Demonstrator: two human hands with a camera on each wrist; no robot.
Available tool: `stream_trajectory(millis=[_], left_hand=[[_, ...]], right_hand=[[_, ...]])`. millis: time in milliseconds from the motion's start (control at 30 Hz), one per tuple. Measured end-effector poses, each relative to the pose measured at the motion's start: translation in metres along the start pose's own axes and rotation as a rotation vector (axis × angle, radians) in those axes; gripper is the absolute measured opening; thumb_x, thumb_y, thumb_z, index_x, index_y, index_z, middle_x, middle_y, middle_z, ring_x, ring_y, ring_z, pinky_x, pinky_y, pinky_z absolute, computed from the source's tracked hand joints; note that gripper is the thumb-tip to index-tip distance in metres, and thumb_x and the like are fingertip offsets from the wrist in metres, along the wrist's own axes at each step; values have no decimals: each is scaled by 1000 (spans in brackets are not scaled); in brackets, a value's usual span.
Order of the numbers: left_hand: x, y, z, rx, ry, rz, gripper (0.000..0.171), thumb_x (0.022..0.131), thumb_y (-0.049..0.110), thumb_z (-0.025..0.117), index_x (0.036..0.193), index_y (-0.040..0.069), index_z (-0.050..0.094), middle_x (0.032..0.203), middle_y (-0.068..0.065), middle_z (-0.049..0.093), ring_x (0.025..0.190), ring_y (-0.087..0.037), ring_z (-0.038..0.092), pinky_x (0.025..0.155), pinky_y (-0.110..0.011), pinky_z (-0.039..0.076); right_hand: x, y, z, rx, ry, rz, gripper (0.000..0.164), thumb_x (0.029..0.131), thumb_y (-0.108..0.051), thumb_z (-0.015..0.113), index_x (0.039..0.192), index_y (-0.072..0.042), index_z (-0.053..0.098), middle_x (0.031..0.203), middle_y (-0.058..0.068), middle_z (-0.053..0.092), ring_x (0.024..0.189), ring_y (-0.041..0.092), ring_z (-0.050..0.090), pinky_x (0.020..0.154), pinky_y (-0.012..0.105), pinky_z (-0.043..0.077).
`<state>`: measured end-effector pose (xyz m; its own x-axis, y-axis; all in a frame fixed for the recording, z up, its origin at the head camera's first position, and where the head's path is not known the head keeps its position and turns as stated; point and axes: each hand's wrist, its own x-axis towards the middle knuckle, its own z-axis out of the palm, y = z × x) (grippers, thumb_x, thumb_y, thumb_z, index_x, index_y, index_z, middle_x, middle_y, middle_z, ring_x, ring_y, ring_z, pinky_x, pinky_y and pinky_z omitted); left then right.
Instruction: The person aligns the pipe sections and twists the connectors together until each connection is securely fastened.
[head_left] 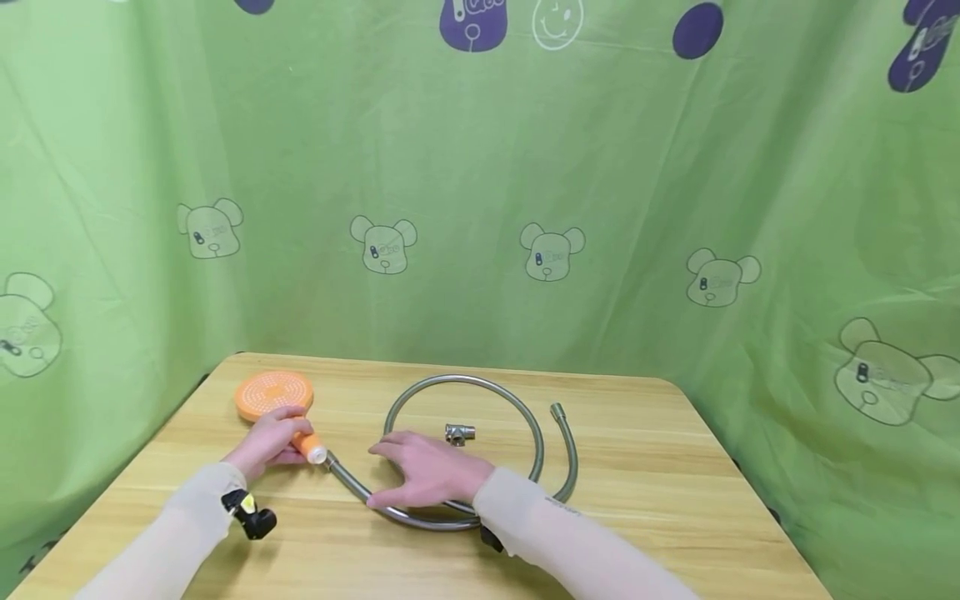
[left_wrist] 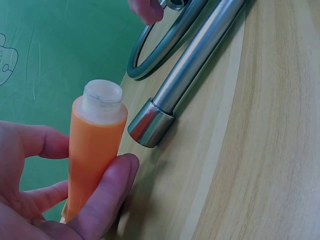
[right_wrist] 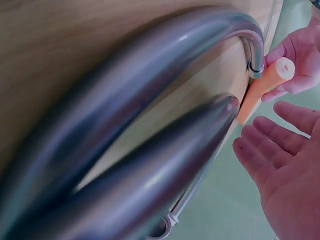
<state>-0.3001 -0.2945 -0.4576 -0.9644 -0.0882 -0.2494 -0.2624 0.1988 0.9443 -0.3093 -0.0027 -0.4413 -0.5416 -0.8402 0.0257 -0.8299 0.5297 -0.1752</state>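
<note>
An orange shower head (head_left: 272, 393) lies at the left of the table, its face with small holes turned up. My left hand (head_left: 268, 442) grips its handle (left_wrist: 95, 155), thumb and fingers around the orange part below the white threaded end (left_wrist: 103, 97). Close beside that end is the metal end fitting (left_wrist: 151, 122) of a coiled silver shower hose (head_left: 465, 379). My right hand (head_left: 431, 471) reaches over the hose coil with its fingers spread and nothing in its grasp. In the right wrist view the fingers (right_wrist: 260, 150) look extended, near the hose.
A small metal tee valve (head_left: 459, 433) lies inside the hose loop. The hose's other end (head_left: 557, 411) points to the back at the right. The wooden table (head_left: 660, 483) is bordered by a green curtain (head_left: 480, 308) behind and on both sides.
</note>
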Motion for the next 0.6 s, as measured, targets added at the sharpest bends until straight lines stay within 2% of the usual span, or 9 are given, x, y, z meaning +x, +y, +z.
stream_trajectory(millis=[133,400,600], left_hand=[[0,0,1,-3,3,7,71,94,8,55,154,-8,21,122,-36,55,80,-19,68,74,-35,63],[-3,1,0,-4,21,19,70,95,8,56,154,-9,22,116,-33,59,76,-19,66,72,-34,63],[-5,1,0,6,18,18,71,94,8,57,154,-8,22,121,-36,57,78,-21,67,74,-35,63]], right_hand=[[5,-3,1,-6,-15,20,89,86,-81,48,153,-23,42,156,5,44,139,21,48,113,38,44],[20,-12,6,27,-72,-1,88,87,-78,52,153,-22,41,157,4,42,141,19,45,115,36,42],[27,-17,9,32,-106,20,90,86,-77,55,154,-20,41,158,4,41,141,18,45,115,35,42]])
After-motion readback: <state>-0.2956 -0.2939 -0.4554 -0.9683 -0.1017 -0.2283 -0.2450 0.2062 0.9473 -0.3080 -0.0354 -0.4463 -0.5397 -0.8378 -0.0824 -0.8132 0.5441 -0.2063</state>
